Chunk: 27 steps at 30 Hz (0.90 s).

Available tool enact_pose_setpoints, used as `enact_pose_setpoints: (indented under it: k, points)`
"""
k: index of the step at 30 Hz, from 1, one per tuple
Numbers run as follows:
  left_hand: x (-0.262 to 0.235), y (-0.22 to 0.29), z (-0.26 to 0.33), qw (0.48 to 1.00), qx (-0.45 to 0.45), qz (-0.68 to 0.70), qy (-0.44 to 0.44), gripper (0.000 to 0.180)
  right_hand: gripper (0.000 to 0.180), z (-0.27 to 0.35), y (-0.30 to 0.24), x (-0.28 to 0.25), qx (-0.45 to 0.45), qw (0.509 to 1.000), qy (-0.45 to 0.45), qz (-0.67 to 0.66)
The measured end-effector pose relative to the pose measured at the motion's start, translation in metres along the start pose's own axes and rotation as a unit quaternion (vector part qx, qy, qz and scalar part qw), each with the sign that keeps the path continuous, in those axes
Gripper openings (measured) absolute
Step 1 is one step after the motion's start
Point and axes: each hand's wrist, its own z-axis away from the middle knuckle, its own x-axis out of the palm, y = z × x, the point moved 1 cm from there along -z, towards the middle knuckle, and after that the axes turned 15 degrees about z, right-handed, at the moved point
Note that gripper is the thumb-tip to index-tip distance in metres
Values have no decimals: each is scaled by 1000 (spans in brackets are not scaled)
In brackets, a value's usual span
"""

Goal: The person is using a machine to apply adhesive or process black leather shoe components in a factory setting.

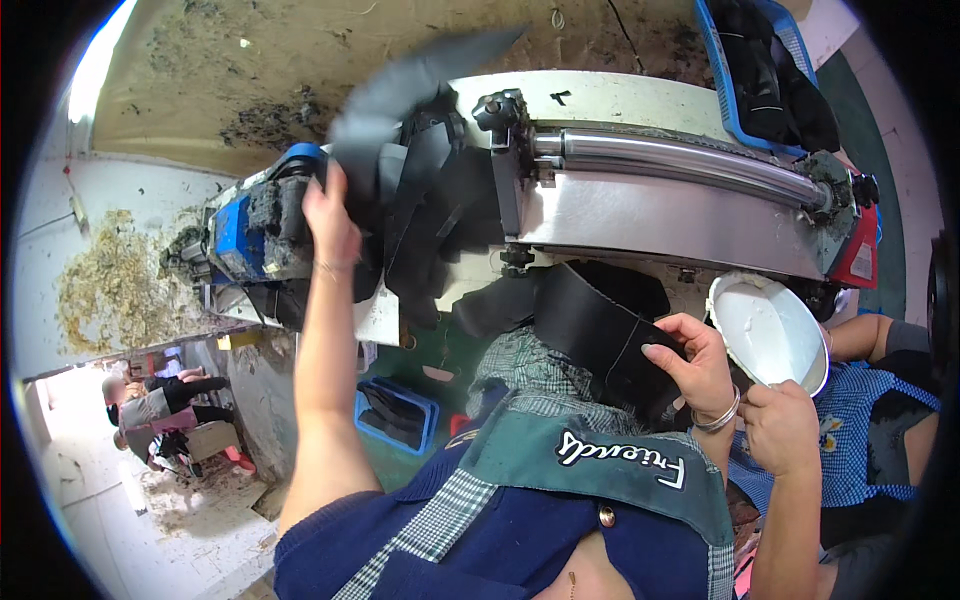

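Note:
My left hand (330, 218) is raised and grips a bundle of black flat pieces (425, 175) against the left end of a machine (650, 215). One piece at the top of the bundle is blurred. My right hand (695, 365), with bangles on the wrist, holds a wide black piece (590, 320) over my lap, just below the machine's front edge. More black pieces hang between the two hands.
The machine has a long steel roller (680, 160) and a blue, dirt-caked left end (250, 225). A co-worker at the right holds a white bowl (765, 330). Blue crates of black pieces stand at top right (725, 80) and on the floor (395, 410). People sit at far left (155, 400).

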Motion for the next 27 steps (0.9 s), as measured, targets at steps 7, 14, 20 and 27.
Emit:
enact_pose_setpoints:
  k: [7,14,20,27]
  points:
    - [-20,-68,77,748,209,-625,82,80,18,-22,-11,5,-41,980,169,-102]
    - [234,-3,43,843,284,-277,-364,28,26,-33,-16,25,-44,900,374,221]
    - [320,-131,-4,600,-76,-589,-536,47,22,-62,-29,39,-118,786,441,416]
    - [282,-29,69,523,319,-465,-639,29,27,-112,71,93,-16,866,-67,495]
